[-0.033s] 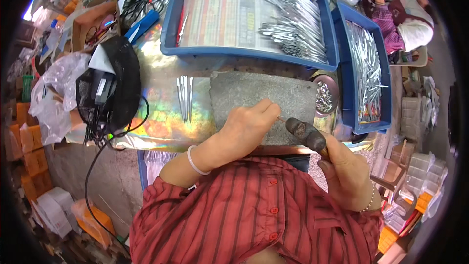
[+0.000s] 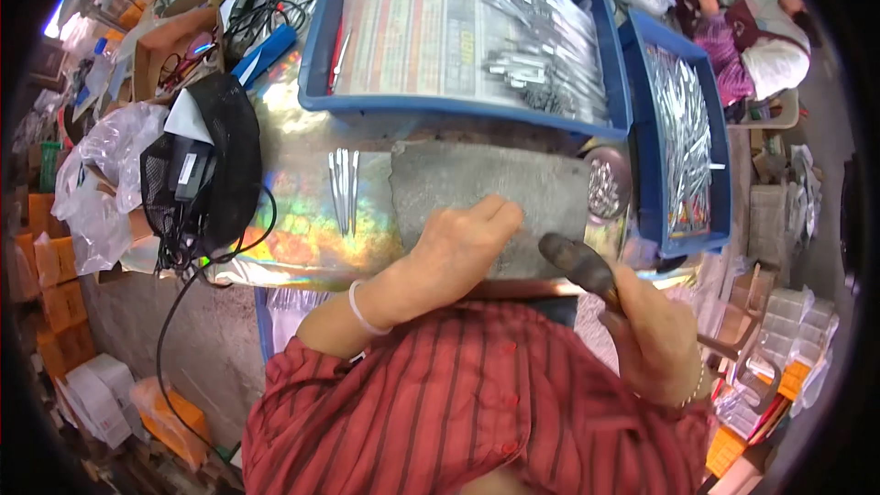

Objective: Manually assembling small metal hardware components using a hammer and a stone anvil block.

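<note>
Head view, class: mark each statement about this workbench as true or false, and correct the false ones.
1. The right hand grips a dark hammer. True.
2. The left hand rests on a grey stone slab. True.
3. The two trays are red. False: the large tray and the side tray are blue.
4. Thin metal pieces lie on the shiny iridescent sheet left of the slab. True.
5. The person's shirt is plain white. False: it is red with stripes.

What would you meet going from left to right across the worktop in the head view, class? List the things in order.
Black mesh bag → loose metal strips on the shiny foil sheet → left hand on the grey slab → hammer in the right hand → narrow blue tray.
</note>
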`<control>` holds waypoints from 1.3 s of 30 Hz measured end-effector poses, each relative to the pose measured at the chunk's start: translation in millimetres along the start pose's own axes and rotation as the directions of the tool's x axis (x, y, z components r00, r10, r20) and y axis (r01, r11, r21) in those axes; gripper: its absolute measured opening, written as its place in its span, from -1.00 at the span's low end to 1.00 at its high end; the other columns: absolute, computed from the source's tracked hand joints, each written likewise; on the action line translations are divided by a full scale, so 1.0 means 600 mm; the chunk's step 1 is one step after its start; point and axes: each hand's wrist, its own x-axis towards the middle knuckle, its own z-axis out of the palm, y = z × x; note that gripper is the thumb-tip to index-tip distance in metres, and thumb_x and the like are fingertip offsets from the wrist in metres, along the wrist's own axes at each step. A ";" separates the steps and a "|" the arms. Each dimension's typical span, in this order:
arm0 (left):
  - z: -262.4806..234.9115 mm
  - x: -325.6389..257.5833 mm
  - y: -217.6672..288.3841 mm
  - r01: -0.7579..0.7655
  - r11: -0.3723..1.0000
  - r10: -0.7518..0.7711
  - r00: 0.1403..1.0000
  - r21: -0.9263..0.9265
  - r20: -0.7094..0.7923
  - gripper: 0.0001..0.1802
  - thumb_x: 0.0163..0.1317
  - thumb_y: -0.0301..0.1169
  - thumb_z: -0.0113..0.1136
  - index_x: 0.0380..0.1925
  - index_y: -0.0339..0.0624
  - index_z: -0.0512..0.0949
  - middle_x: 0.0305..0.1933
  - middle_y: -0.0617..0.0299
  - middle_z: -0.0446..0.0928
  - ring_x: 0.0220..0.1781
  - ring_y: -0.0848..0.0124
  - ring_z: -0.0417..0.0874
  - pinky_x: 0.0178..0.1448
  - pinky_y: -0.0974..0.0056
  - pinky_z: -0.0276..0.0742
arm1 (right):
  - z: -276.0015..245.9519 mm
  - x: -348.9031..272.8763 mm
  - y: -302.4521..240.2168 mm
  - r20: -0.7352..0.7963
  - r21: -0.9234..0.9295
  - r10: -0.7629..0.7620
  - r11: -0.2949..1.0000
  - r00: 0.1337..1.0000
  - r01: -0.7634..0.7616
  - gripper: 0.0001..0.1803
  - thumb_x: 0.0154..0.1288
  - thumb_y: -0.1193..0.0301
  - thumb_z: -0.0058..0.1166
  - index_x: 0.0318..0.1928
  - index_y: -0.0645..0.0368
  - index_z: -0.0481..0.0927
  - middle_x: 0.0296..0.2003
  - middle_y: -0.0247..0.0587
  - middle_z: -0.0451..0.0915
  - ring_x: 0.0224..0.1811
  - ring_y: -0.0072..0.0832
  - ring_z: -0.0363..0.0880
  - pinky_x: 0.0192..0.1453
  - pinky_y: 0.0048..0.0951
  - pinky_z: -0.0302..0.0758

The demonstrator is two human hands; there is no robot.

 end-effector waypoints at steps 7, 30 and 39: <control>-0.006 0.013 0.003 -0.048 0.997 0.049 0.999 -0.064 0.012 -0.73 -0.08 -0.71 0.00 -0.32 -0.22 0.44 -0.41 0.10 0.45 -0.49 0.07 0.54 -0.49 0.13 0.47 | -0.011 -0.011 -0.022 0.047 -0.201 0.134 0.972 0.990 -0.122 -0.46 0.06 0.47 0.13 0.10 0.25 0.36 -0.48 -0.21 0.50 -0.52 -0.27 0.49 -0.50 -0.34 0.42; -0.070 0.021 -0.001 0.379 -0.188 -0.421 0.802 -0.906 0.423 -0.75 0.22 -0.45 0.13 -0.11 -0.24 0.40 -0.30 0.08 0.57 -0.54 0.48 0.60 -0.45 0.46 0.58 | 0.157 -0.040 0.185 -0.388 0.031 0.479 0.860 0.787 -0.509 -0.65 0.23 0.52 -0.08 0.04 0.27 0.38 -0.19 0.04 0.48 -0.22 -0.07 0.51 -0.13 -0.28 0.43; -0.056 0.037 0.010 0.489 -0.018 -0.458 0.771 -0.872 0.442 -0.61 0.19 -0.45 0.16 -0.02 -0.18 0.28 -0.37 0.10 0.57 -0.55 0.47 0.60 -0.48 0.47 0.52 | 0.214 -0.056 0.260 -0.379 -0.135 0.702 0.603 0.603 -0.786 -0.61 0.19 0.50 -0.06 0.05 0.27 0.31 -0.25 0.17 0.48 -0.21 0.09 0.46 -0.20 -0.06 0.39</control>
